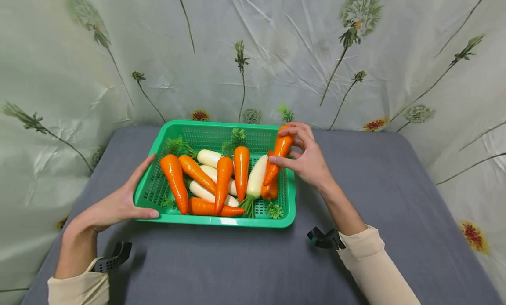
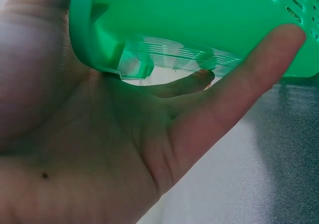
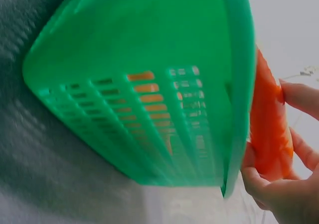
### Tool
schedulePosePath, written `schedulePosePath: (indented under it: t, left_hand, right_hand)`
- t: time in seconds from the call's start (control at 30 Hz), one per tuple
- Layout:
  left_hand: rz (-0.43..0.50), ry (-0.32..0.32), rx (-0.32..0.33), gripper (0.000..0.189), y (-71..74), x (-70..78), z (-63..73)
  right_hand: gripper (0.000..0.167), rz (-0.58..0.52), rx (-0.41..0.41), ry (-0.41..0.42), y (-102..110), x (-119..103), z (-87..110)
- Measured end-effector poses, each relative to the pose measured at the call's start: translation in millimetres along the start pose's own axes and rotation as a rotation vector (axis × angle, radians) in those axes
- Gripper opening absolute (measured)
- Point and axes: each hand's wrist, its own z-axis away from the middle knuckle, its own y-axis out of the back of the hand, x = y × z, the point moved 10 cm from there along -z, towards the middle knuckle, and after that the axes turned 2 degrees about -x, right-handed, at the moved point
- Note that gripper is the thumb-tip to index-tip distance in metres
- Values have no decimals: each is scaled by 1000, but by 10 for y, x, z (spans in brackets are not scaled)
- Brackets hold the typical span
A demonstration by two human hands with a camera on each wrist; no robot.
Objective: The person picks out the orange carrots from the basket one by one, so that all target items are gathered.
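A green plastic basket [image 1: 221, 222] on the grey cloth holds several orange carrots [image 1: 175, 182] and white radishes [image 1: 258, 175] with green tops. My left hand [image 1: 118, 204] grips the basket's left end, thumb on the front rim and fingers along the left side. In the left wrist view, extended fingers [image 2: 239, 92] lie against the outside of the basket wall [image 2: 174, 15]. Over the basket's right end, my right hand [image 1: 306, 157] pinches a carrot [image 1: 282, 149] between thumb and fingers, its leafy top up and its tip slanting down. The right wrist view shows this carrot [image 3: 269, 124] beside the rim.
Grey cloth [image 1: 379, 199] covers the table around the basket. Behind it hangs a pale curtain [image 1: 284, 54] printed with dandelions, close to the basket's far rim. Dark straps [image 1: 326, 239] circle both wrists, below rolled cream sleeves.
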Motion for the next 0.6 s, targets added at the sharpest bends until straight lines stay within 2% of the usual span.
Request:
schedulePosePath:
  t: [0.1,0.23,0.4,0.6]
  left_hand:
    - [29,8,-11,132,-30,-25,11]
    - [23,-4,1,132,-18,-25,10]
    - [-8,-9,1,132,-13,-28,-10]
    - [14,-20,-5,131,-10,-36,-22]
  right_hand:
    - [57,2,-22,-16,49,61,14]
    - [59,1,-45,-10,93,95,8]
    - [57,-3,-51,-2,189,121,17]
    - [57,-16,-45,-11,317,129,12]
